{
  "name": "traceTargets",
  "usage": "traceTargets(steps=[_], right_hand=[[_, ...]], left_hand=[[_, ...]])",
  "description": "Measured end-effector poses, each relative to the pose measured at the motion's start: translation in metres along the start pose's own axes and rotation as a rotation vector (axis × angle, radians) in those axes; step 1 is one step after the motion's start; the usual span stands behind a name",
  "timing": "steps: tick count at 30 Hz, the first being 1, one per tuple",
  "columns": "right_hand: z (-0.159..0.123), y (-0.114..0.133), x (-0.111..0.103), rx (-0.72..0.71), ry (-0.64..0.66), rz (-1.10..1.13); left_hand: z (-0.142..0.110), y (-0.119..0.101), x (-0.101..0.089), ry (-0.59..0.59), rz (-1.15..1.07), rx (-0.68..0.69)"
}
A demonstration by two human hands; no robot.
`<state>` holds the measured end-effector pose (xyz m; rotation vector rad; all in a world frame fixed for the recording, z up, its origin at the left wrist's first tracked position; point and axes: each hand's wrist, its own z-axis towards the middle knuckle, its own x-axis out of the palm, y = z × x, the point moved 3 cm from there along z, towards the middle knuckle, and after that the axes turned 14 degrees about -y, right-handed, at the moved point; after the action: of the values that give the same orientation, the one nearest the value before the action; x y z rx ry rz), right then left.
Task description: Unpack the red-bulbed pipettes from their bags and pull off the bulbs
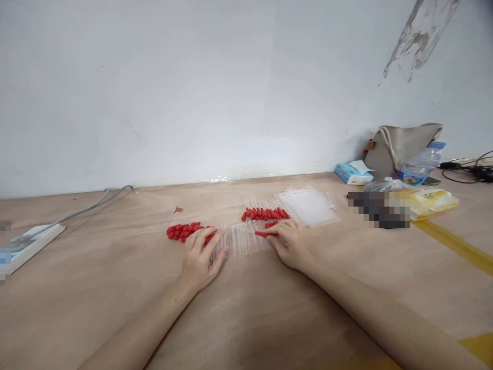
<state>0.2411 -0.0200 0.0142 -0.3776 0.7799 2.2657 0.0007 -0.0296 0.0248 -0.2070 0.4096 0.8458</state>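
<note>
My right hand (290, 241) pinches a red rubber dropper bulb (261, 234); a clear tube seems to run left from it, though faintly. A row of clear thin tubes (242, 241) lies between my hands. At the row's left end rests my left hand (202, 254), its thumb and fingers apart, over part of a heap of red bulbs (183, 232). Behind the row is a line of red-bulbed droppers (265, 213) with clear stems pointing away. A few more red bulbs (270, 224) show just above my right fingers.
Clear plastic bags (308, 205) lie flat behind my right hand. Farther right are a blue tissue pack (353, 173), a grey bag (408, 146), a yellow packet (433, 203) and black cables (477, 169). On the left sits a white power strip (36, 246) with its cord.
</note>
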Motion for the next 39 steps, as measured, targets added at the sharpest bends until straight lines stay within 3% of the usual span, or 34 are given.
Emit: traceTargets(steps=[6, 14, 24, 31, 34, 39], right_hand=[[-0.009, 0.017, 0.009, -0.139, 0.092, 0.023], [-0.008, 0.023, 0.009, -0.182, 0.099, 0.016], [-0.014, 0.034, 0.018, -0.418, 0.039, -0.101], [-0.018, 0.033, 0.012, -0.436, 0.056, -0.105], [-0.012, 0.022, 0.003, -0.367, 0.006, -0.081], [0.005, -0.013, -0.009, 0.044, -0.119, 0.1]], left_hand=[[-0.001, -0.021, 0.007, 0.091, -0.019, 0.145], [-0.002, -0.023, 0.015, 0.144, 0.011, 0.152], [-0.002, -0.026, 0.007, 0.146, -0.049, 0.203], [-0.005, -0.024, 0.002, 0.164, -0.076, 0.193], [-0.01, -0.009, -0.003, 0.126, -0.075, 0.105], [-0.013, 0.012, -0.004, 0.079, -0.137, -0.128]])
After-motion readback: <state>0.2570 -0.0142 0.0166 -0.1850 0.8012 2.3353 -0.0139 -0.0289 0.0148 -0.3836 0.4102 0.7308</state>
